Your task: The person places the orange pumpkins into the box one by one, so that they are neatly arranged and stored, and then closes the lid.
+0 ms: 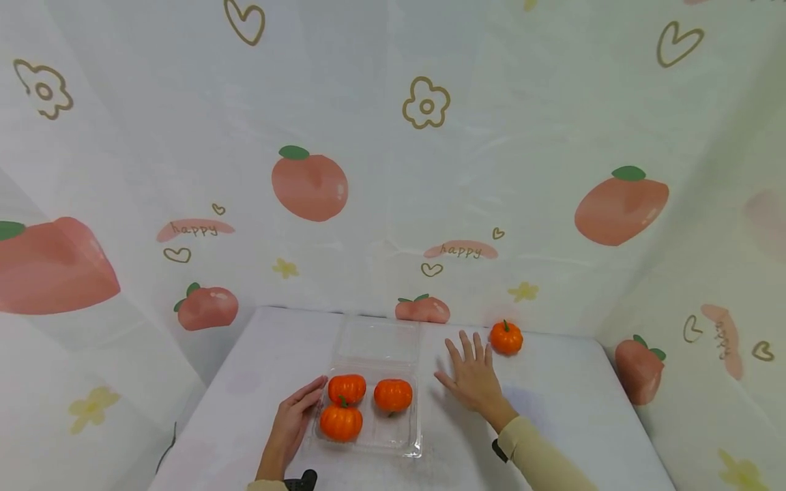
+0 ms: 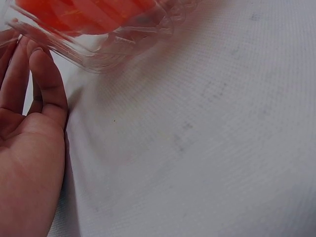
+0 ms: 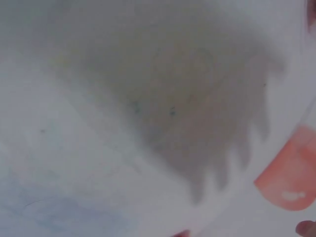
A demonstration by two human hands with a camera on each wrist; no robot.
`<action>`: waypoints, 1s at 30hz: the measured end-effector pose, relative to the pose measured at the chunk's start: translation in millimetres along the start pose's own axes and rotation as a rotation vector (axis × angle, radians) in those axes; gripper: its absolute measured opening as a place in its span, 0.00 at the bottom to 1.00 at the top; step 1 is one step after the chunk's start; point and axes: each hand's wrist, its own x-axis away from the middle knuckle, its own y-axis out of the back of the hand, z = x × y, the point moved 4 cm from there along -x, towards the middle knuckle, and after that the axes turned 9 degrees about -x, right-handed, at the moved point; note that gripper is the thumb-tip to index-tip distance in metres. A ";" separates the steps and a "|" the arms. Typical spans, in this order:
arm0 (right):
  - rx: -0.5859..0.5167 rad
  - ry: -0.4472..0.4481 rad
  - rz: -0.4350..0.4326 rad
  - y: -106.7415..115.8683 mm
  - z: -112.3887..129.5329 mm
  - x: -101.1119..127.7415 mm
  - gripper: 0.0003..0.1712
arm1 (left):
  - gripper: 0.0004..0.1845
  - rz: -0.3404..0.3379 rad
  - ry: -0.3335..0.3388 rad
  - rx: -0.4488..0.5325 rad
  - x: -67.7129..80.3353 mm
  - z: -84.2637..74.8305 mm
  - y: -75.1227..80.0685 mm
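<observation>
"Pumpkin (image 1: 506, 338) outside the clear box (image 1: 396, 436): where does it lie from the right hand (image 1: 474, 382)?"

"On the white table (image 1: 565, 416), just past the little finger and to its right; whether they touch cannot be told."

"Does that hand grasp anything?"

"Nothing. It is palm down, its fingers straight and spread, and the right wrist view shows its shadow on the white surface below."

"What of the left hand (image 1: 290, 423)?"

"It lies along the left side of the box, fingers mostly straight and touching the plastic."

"And inside?"

"Three more, between the two hands. The far-left one (image 1: 346, 389) and near-left one (image 1: 341, 423) sit close together beside the left hand; the right-side one (image 1: 393, 394) sits apart. The lid (image 1: 377, 341) is folded back behind."
</observation>
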 end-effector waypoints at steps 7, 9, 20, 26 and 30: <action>-0.053 -0.079 -0.014 0.1 -24.9 6.6 0.44 | 0.30 0.003 0.036 -0.005 -0.6 5.2 -2.6; -0.078 -0.112 -0.004 0.6 -32.1 8.4 0.45 | 0.30 0.003 0.037 -0.010 -1.0 6.1 -3.5; -0.131 -0.195 -0.011 15.9 -74.8 9.5 0.49 | 0.32 0.012 0.026 -0.012 -5.1 6.3 -7.8; -0.168 -0.206 -0.048 20.6 -93.1 5.2 0.51 | 0.32 0.026 0.023 -0.019 -4.2 2.6 -5.3; -0.197 -0.211 -0.081 20.1 -101.2 -1.5 0.51 | 0.30 0.007 0.030 -0.026 -1.8 0.5 1.6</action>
